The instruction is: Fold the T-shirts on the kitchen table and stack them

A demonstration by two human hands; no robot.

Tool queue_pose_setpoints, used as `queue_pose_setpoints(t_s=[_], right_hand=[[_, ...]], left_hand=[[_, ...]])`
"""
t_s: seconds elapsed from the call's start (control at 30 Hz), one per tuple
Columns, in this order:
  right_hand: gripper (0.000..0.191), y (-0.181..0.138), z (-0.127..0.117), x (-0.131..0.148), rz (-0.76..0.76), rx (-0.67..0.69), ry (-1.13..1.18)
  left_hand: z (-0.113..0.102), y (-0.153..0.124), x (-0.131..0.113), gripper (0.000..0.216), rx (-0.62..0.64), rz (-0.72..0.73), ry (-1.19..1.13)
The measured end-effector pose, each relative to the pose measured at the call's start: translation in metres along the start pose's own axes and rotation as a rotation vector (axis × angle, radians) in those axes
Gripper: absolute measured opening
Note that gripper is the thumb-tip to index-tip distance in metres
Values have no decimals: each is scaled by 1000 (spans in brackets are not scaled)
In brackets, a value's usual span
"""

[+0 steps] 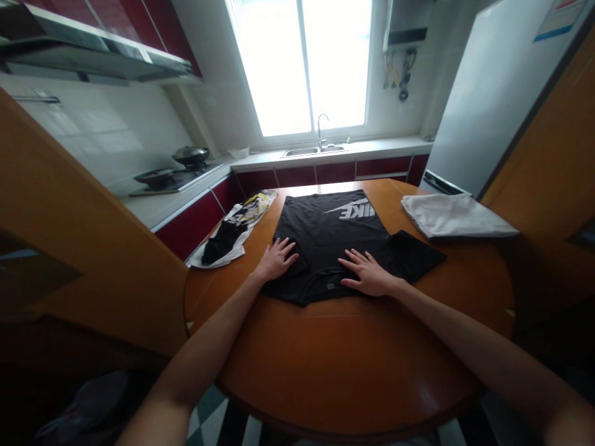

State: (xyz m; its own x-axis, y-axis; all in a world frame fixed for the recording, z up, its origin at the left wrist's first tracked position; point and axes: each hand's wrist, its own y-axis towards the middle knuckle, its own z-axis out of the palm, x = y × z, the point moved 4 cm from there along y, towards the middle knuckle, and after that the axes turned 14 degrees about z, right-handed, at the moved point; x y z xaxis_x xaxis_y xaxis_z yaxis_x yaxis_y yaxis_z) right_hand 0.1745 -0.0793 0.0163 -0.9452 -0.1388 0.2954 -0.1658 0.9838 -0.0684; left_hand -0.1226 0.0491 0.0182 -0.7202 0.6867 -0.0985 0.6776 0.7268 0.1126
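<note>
Left hand [276,259], right hand [369,272]: your grips were open, palms flat on black logo-printed fabric T-shirt's [325,232] near edge, holding nothing, likely pinning it smooth.

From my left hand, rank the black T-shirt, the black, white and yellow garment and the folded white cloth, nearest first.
1. Black T-shirt, under the left hand.
2. Black, white and yellow garment, to the left.
3. Folded white cloth, far right.

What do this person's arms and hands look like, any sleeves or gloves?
The left hand and right hand are bare: no gloves, rings or watch visible. The left forearm and right forearm are uncovered too, with no sleeve in view.
</note>
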Motion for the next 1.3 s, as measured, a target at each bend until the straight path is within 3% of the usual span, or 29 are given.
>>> queue_pose_setpoints(t_s=[0.17, 0.33, 0.53, 0.83, 1.07, 1.23, 1.3], right_hand=[[82, 0, 0, 0, -4, -5, -4], [81, 0, 1, 0, 0, 2, -3], [82, 0, 0, 0, -1, -5, 0], [83, -1, -3, 2, -2, 2, 12], [83, -3, -5, 4, 0, 10, 8], [82, -3, -6, 4, 4, 12, 12], [82, -3, -6, 4, 6, 13, 12]], left_hand=[[-2, -1, -2, 73, 67, -34, -33], [-11, 2, -1, 69, -35, -21, -9], [-2, 1, 3, 71, 84, -59, -38], [-23, 3, -16, 61, -173, 19, 34], [-6, 4, -14, 66, -3, -29, -15], [-11, 5, -11, 65, -83, -27, -2], [-9, 5, -10, 67, -58, -49, -5]])
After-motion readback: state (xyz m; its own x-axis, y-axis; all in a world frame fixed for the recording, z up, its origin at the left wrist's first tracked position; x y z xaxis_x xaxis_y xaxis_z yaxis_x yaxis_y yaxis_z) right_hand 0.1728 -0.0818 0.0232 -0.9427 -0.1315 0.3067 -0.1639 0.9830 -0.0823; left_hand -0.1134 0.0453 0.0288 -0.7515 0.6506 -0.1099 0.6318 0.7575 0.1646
